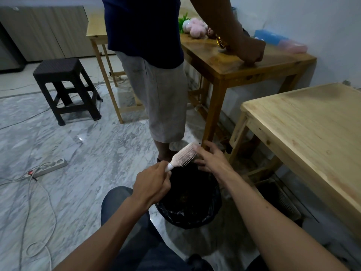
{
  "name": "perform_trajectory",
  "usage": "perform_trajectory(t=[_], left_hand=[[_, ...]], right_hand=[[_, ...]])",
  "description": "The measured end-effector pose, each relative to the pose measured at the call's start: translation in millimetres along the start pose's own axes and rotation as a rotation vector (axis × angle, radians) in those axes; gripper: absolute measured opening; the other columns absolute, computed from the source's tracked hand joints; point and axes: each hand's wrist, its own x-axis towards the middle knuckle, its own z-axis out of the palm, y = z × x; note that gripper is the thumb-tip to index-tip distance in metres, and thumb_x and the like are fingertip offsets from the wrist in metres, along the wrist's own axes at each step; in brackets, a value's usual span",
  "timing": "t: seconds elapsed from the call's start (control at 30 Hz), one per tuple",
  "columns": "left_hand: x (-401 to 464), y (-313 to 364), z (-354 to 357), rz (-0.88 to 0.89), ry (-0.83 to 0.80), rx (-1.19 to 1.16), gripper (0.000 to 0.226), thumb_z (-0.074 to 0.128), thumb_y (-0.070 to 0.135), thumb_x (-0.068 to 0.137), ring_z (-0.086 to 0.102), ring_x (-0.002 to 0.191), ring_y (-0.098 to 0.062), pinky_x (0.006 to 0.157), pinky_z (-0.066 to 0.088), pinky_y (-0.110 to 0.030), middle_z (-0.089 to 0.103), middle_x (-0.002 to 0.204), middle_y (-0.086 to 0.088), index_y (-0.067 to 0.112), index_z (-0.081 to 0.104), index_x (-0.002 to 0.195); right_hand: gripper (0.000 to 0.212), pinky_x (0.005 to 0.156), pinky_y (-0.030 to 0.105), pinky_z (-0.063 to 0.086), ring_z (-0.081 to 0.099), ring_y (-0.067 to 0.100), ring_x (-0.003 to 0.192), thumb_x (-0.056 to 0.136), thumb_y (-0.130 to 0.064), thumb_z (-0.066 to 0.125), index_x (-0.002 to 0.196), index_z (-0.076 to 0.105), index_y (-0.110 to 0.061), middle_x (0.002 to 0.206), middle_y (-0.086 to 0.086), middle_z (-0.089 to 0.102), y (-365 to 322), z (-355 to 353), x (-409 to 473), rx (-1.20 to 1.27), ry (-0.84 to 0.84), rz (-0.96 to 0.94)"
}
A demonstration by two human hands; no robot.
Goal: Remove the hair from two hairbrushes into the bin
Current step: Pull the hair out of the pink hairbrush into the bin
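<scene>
Holding the pink hairbrush [182,155] by its handle, my left hand [152,185] had its fingers curled tight round the narrow end, the head poised over the black-lined bin [190,198] with bristles facing toward me. My right hand [210,158] lay against the far side of the head, fingers spread and fairly straight, touching the bristles rather than pinching anything I could make out. I judged the brush light and rigid, its plastic pins slightly springy, so the handle was the sound place to grip. Any hair would be soft and clingy, best pinched near the pin roots. No second brush showed anywhere in view.
</scene>
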Motion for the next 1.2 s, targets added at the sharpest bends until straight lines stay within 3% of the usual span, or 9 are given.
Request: perform_trajectory(t=[0.17, 0.33, 0.5, 0.63, 0.73, 0.87, 1.0, 1.13, 1.2], left_hand=[[-2, 1, 0, 0.020, -0.018, -0.017, 0.017, 0.047, 0.033, 0.096, 0.057, 0.069, -0.022, 0.058, 0.037, -0.034, 0.062, 0.080, 0.004, 0.018, 0.056, 0.097], [1, 2, -2, 0.006, -0.007, -0.063, 0.020, 0.046, 0.034, 0.093, 0.057, 0.070, -0.022, 0.058, 0.035, -0.034, 0.063, 0.080, 0.004, 0.019, 0.058, 0.098], [9, 2, -5, -0.099, -0.019, -0.091, 0.020, 0.044, 0.033, 0.089, 0.055, 0.063, -0.023, 0.052, 0.034, -0.033, 0.057, 0.068, 0.004, 0.017, 0.056, 0.086], [8, 0, -6, -0.164, -0.036, -0.054, 0.017, 0.047, 0.028, 0.091, 0.056, 0.062, -0.022, 0.051, 0.034, -0.033, 0.061, 0.070, -0.002, 0.016, 0.057, 0.085], [5, 1, -8, -0.163, -0.062, -0.057, 0.019, 0.047, 0.029, 0.091, 0.058, 0.066, -0.024, 0.054, 0.040, -0.034, 0.064, 0.075, -0.004, 0.016, 0.061, 0.092], [-1, 8, -13, -0.140, -0.057, -0.077, 0.021, 0.049, 0.028, 0.088, 0.058, 0.064, -0.022, 0.050, 0.039, -0.033, 0.064, 0.075, -0.002, 0.017, 0.062, 0.099], [-3, 14, -26, -0.143, 0.017, -0.157, 0.020, 0.053, 0.031, 0.087, 0.060, 0.063, -0.020, 0.054, 0.046, -0.035, 0.064, 0.072, 0.003, 0.020, 0.063, 0.100], [-2, 18, -40, -0.128, 0.027, -0.197, 0.023, 0.053, 0.036, 0.084, 0.059, 0.061, -0.018, 0.052, 0.045, -0.034, 0.065, 0.070, 0.003, 0.021, 0.063, 0.098], [-1, 22, -45, -0.115, 0.035, -0.237, 0.029, 0.048, 0.041, 0.080, 0.059, 0.058, -0.017, 0.051, 0.043, -0.036, 0.064, 0.069, 0.003, 0.021, 0.062, 0.095]], right_hand=[[0.024, 0.050, 0.016, 0.052, 0.062, 0.010, 0.057, 0.089, -0.011, 0.080, 0.111, 0.079, -0.003, 0.078, 0.007, 0.073, -2, 3, 5, 0.051, 0.190, -0.105], [0.010, 0.062, 0.029, 0.060, 0.069, 0.014, 0.064, 0.089, -0.024, 0.080, 0.079, 0.079, -0.023, 0.076, 0.000, 0.077, -14, 2, 6, -0.024, 0.317, -0.073], [0.007, 0.063, 0.026, 0.061, 0.072, 0.013, 0.070, 0.096, -0.021, 0.073, 0.092, 0.073, -0.015, 0.087, 0.002, 0.075, -38, 6, 1, 0.266, 0.352, 0.082], [0.032, 0.067, 0.031, 0.063, 0.073, 0.019, 0.085, 0.104, -0.036, 0.058, 0.081, 0.070, -0.017, 0.094, 0.005, 0.075, -46, 10, 0, 0.111, 0.375, 0.121], [0.048, 0.053, 0.026, 0.059, 0.073, 0.021, 0.089, 0.103, -0.052, 0.052, 0.112, 0.067, -0.007, 0.106, 0.008, 0.071, -43, 14, -3, 0.020, 0.278, 0.194], [0.026, 0.061, 0.028, 0.062, 0.072, 0.020, 0.078, 0.100, -0.030, 0.067, 0.111, 0.062, -0.006, 0.095, 0.009, 0.070, -39, 23, -10, 0.087, 0.111, 0.224], [0.020, 0.050, 0.022, 0.056, 0.064, 0.016, 0.063, 0.099, -0.002, 0.061, 0.119, 0.057, -0.002, 0.078, 0.010, 0.065, -53, 25, -13, 0.211, 0.153, 0.139], [0.024, 0.067, 0.030, 0.061, 0.066, 0.020, 0.072, 0.098, -0.010, 0.067, 0.119, 0.061, 0.001, 0.100, 0.014, 0.067, -73, 21, -25, 0.205, 0.117, 0.130], [0.033, 0.060, 0.027, 0.062, 0.070, 0.023, 0.078, 0.099, -0.007, 0.066, 0.130, 0.058, 0.004, 0.117, 0.022, 0.071, -80, 18, -28, 0.242, 0.104, 0.107]])
